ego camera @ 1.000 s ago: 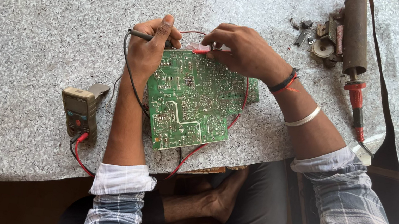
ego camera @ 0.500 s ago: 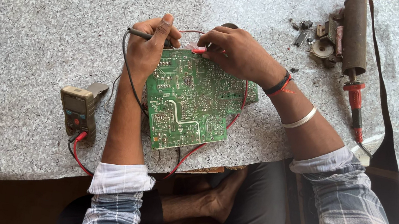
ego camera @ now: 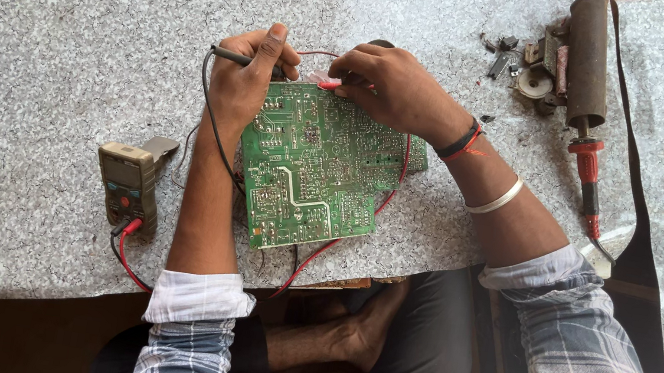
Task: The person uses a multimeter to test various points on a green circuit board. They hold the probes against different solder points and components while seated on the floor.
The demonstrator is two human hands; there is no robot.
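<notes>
Left hand (ego camera: 244, 81) fingers pinch black probe (ego camera: 230, 56), right hand (ego camera: 391, 86) pinches red probe (ego camera: 331, 86), tips on green circuit board (ego camera: 318, 162) at worktop (ego camera: 60, 67) centre for contact w/ solder side.

bare slab left, multimeter (ego camera: 127, 185) near; clutter (ego camera: 534, 68) right

probe tips hidden under fingers (ego camera: 269, 50)

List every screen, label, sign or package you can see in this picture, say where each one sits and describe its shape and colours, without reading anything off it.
Multimeter: on the stone slab, beside the left forearm; olive-tan rectangular case, greyish rectangular screen near its top, dark dial with an orange spot, red and black leads at its near end.
No packages, signs or stuck-on labels can be made out.
</notes>
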